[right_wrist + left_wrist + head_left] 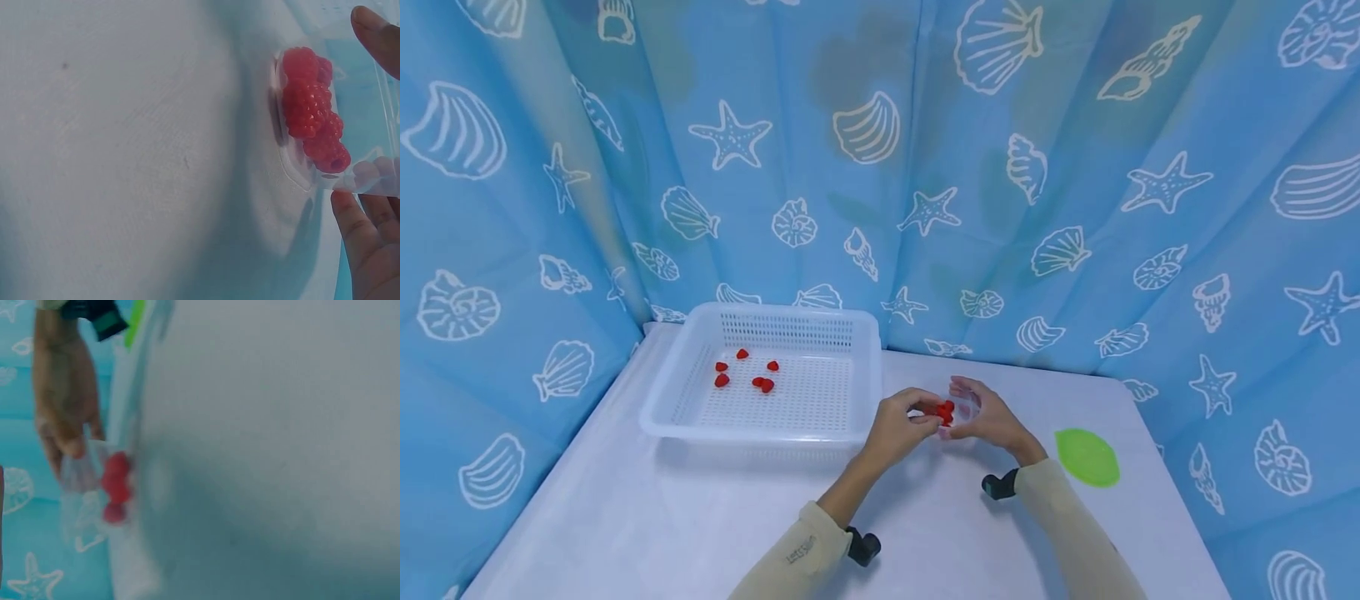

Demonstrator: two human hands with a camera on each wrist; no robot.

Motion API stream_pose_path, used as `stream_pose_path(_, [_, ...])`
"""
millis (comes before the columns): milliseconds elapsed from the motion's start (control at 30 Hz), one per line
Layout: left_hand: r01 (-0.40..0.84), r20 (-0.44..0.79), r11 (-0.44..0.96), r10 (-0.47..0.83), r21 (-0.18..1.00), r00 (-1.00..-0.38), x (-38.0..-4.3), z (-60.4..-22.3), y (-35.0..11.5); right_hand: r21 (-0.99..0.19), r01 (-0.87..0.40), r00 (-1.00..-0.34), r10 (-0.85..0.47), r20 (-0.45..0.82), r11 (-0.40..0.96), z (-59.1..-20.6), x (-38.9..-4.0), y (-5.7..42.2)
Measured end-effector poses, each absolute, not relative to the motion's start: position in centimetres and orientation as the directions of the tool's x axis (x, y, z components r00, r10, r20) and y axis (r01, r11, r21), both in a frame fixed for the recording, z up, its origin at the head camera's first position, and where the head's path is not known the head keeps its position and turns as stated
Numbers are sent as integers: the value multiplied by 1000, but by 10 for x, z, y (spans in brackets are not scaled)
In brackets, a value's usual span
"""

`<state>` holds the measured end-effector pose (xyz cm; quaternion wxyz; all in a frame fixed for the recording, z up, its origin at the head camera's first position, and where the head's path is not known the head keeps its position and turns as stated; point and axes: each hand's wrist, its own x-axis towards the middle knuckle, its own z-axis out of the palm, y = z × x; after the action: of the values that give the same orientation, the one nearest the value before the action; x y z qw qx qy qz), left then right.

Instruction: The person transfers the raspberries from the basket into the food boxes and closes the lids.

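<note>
My right hand [992,417] holds a clear plastic container [365,112], its thumb on one side and fingers on the other. Several red raspberries [306,103] lie clustered at the bottom of it. On the container's left side, my left hand [895,425] has bent fingers, with fingertips close to the berries; whether they pinch a berry is unclear. In the left wrist view the right hand [62,406] and container show, blurred, while the left hand is almost wholly out of frame. A white plastic basket [662,417] stands to the left, with several loose raspberries [766,385] on its perforated bottom.
A flat green leaf-shaped piece [1087,457] lies on the white-covered table [700,525], right of my right hand. Behind the table hangs a blue curtain [820,208] with white shell and starfish prints. Black wrist cameras [863,547] sit by both sleeves.
</note>
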<state>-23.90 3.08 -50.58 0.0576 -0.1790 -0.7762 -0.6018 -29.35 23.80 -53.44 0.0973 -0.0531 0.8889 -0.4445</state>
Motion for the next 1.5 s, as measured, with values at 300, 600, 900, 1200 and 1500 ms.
stream_pose_path(300, [394, 382, 231, 95, 890, -919, -258, -537, 55, -808, -20, -973, -196, -119, 589, -535, -297, 239])
stream_pose_path(600, [432, 430, 231, 63, 872, -901, -267, -551, 56, -805, -3, -973, -187, -134, 593, -536, -293, 239])
stream_pose_path(900, [391, 391, 377, 80, 840, -917, -279, -545, 57, -805, -6, -974, -187, -130, 593, -536, -293, 240])
stream_pose_path(1200, [392, 360, 469, 160, 791, -919, -284, -542, 58, -803, 6, -975, -176, -138, 596, -535, -294, 240])
stream_pose_path(1500, [380, 338, 513, 177, 769, -924, -281, -540, 57, -808, -7, -973, -190, -129, 589, -537, -294, 240])
